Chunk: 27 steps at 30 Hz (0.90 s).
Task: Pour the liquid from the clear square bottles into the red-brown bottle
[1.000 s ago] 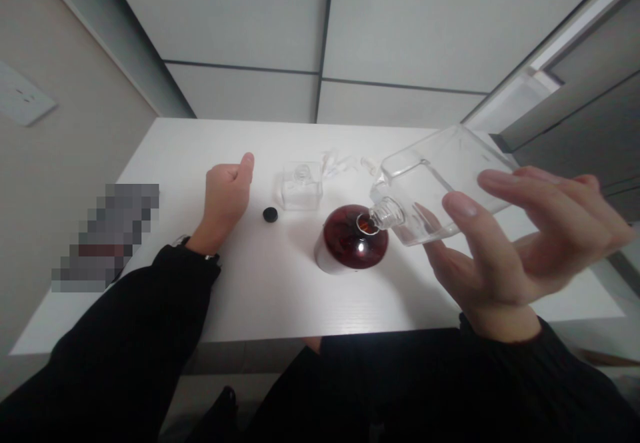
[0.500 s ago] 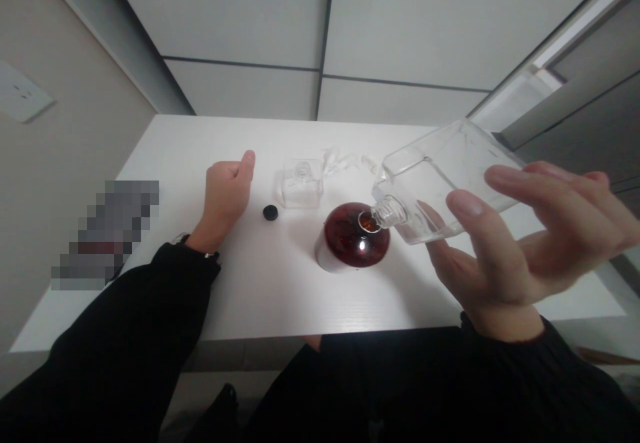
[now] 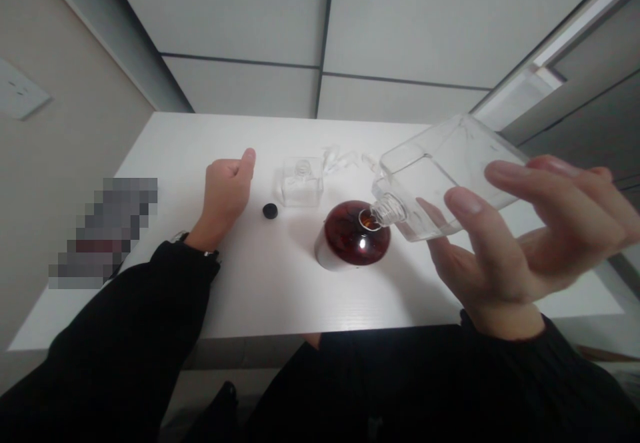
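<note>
My right hand [image 3: 520,230] grips a clear, square-sided bottle [image 3: 440,176] tilted with its threaded neck down to the left. That neck meets the open mouth of a dark brown bottle [image 3: 350,233] with a white label, which stands upright on the table. Whether liquid is flowing between them I cannot make out. My left hand [image 3: 227,186] rests on the table as a fist with the thumb sticking out; nothing shows in it. Closest to this hand is a black screw cap [image 3: 270,211]. Behind the cap stands a smaller clear square bottle [image 3: 303,186] without a cap.
Crumpled clear plastic [image 3: 343,158] lies behind the brown bottle. A pixelated dark object [image 3: 107,230] lies at the left edge of the white table [image 3: 280,296]. Pale panels [image 3: 240,13] rise behind the table, and a wall socket [image 3: 23,90] is on the left.
</note>
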Tool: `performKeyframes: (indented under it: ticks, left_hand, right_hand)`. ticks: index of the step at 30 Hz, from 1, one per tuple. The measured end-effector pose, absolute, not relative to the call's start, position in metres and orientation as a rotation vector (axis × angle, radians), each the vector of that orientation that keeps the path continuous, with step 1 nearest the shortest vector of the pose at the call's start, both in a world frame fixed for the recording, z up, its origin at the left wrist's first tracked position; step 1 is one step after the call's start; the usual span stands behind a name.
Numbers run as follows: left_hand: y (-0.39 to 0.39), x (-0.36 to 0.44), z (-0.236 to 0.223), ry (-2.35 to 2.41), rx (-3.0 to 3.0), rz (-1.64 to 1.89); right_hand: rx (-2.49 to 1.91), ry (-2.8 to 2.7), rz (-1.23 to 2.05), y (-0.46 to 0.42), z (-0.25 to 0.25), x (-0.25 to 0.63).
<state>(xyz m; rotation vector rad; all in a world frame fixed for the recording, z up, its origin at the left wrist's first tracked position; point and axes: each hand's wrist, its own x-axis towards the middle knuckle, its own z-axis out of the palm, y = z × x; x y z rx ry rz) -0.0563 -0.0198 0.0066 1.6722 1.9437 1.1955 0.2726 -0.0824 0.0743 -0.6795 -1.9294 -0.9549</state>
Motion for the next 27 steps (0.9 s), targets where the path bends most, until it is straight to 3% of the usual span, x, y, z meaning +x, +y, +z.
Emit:
performKeyframes:
  ticks: [27]
  left_hand:
    - [-0.0208,-0.0549,0.0065,1.891,1.685,1.218]
  right_hand:
    - [-0.653,-1.88,-0.96,-0.0781,0.0738,0.2733]
